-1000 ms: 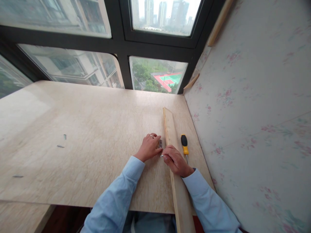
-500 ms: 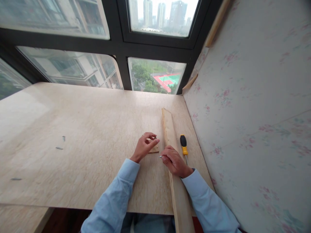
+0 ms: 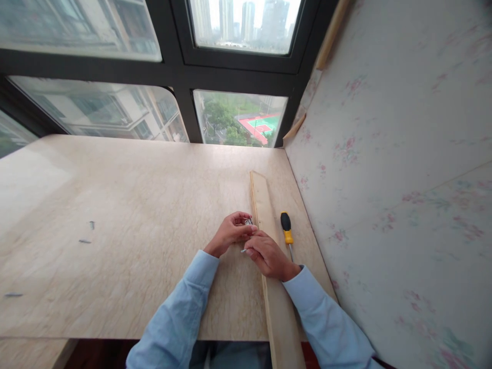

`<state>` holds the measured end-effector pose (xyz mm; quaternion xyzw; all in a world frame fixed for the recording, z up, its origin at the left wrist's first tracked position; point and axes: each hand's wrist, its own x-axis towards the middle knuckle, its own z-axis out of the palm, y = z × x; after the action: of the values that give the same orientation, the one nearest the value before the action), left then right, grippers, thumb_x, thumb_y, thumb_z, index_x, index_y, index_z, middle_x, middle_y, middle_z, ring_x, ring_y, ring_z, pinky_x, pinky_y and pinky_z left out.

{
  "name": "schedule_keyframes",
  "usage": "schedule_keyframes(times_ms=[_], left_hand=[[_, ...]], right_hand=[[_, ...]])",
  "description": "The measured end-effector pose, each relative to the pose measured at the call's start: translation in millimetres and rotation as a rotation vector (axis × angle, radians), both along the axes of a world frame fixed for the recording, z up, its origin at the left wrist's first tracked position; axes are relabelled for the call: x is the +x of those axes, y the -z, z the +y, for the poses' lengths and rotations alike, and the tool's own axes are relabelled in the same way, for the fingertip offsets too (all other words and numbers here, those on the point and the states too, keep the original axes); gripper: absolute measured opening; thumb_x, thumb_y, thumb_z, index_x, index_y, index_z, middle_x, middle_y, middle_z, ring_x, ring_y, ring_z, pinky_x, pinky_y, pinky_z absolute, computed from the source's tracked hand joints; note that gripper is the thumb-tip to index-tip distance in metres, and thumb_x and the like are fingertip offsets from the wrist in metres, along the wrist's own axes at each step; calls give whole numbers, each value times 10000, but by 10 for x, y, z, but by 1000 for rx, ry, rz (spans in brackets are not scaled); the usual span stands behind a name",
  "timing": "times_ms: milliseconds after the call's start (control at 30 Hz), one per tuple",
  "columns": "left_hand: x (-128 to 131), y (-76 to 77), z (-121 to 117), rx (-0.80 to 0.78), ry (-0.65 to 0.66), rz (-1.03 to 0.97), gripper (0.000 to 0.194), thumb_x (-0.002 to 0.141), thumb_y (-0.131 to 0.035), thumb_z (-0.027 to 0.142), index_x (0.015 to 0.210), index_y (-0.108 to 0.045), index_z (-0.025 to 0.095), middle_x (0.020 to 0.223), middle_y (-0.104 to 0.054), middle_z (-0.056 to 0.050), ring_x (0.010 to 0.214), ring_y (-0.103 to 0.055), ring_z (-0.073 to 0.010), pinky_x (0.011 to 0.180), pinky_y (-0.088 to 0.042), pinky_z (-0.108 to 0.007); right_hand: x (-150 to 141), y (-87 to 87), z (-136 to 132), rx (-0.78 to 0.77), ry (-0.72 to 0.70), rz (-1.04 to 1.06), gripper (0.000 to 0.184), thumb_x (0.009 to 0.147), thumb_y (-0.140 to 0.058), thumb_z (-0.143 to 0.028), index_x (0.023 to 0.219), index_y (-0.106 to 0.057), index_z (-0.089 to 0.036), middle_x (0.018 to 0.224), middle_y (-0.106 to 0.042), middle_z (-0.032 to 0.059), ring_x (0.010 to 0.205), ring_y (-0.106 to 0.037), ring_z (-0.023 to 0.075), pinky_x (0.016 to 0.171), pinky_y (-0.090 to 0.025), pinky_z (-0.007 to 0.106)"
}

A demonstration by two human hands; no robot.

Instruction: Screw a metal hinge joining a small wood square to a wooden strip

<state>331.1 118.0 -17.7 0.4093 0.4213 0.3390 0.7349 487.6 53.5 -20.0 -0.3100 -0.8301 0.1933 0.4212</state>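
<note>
My left hand [image 3: 229,233] is closed on a small metal hinge [image 3: 248,222], held just above the tabletop beside a long wooden strip [image 3: 265,215]. My right hand [image 3: 267,254] is pinched on a small screw [image 3: 243,250], its fingers touching the left hand's fingertips. Both hands meet at the left edge of the strip. A yellow-and-black screwdriver [image 3: 286,230] lies on the table just right of the strip, near my right wrist.
A beige marble-patterned table [image 3: 134,215] runs up to dark-framed windows at the back. A floral-papered wall [image 3: 384,179] closes the right side. A few loose screws [image 3: 91,225] lie far left on the table, with another [image 3: 13,295] near the left edge.
My left hand lifted the hinge from the table and brought it toward my right hand. The hands now touch. The view shifted slightly.
</note>
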Motion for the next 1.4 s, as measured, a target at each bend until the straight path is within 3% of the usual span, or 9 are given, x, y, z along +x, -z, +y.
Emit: schedule_keyframes(times_ms=[133, 267, 467, 600, 933, 1233, 1400], left_hand=[[25, 5, 18, -53, 7, -48, 662, 521, -940, 307, 1059, -606, 115, 671, -561, 54, 537, -553, -74, 519, -450, -197], [22, 36, 47, -64, 18, -59, 677, 511, -946, 309, 1070, -625, 103, 726, -619, 16, 586, -588, -88, 547, -462, -203], [-14, 81, 45, -56, 30, -57, 621, 626, -889, 409, 1117, -655, 108, 862, -696, -57, 702, -643, -121, 655, -505, -237], [-31, 67, 35, -49, 39, 58, 569, 667, -852, 444, 1096, -673, 116, 877, -698, -75, 681, -631, -127, 580, -473, -222], [-12, 82, 93, 74, 39, 166, 569, 621, -874, 337, 1068, -620, 93, 681, -611, 8, 534, -576, -100, 509, -443, -211], [30, 35, 162, -65, 63, 144, 628, 538, -926, 256, 1034, -572, 109, 667, -556, 51, 493, -548, -77, 466, -427, -196], [72, 5, 173, -64, 60, 188, 608, 509, -936, 221, 982, -571, 112, 683, -574, 32, 512, -557, -87, 467, -427, -204]], right_hand=[[-10, 11, 5, 15, -3, 1, 128, 967, -456, -164, 898, -561, -186, 781, -657, 46, 773, -593, 188, 833, -489, 382], [-14, 13, 8, 7, 1, -30, 135, 970, -451, -175, 900, -566, -183, 772, -662, 48, 755, -595, 189, 795, -478, 364], [-51, 61, 15, 27, -6, -119, 168, 978, -416, -168, 896, -563, -178, 775, -676, 53, 718, -591, 189, 787, -468, 368], [-89, 133, 25, 46, -5, -216, 194, 982, -402, -174, 891, -573, -175, 757, -673, 56, 715, -595, 195, 782, -460, 373], [-117, 181, 29, 101, 30, -343, 163, 950, -461, -172, 874, -605, -163, 708, -652, 61, 690, -564, 205, 740, -455, 369], [-140, 211, 23, 150, 57, -349, 152, 916, -475, -163, 829, -599, -173, 704, -683, 96, 717, -600, 240, 764, -467, 388], [-135, 221, 28, 131, 44, -349, 157, 913, -461, -160, 825, -590, -178, 701, -685, 104, 704, -594, 244, 776, -466, 400]])
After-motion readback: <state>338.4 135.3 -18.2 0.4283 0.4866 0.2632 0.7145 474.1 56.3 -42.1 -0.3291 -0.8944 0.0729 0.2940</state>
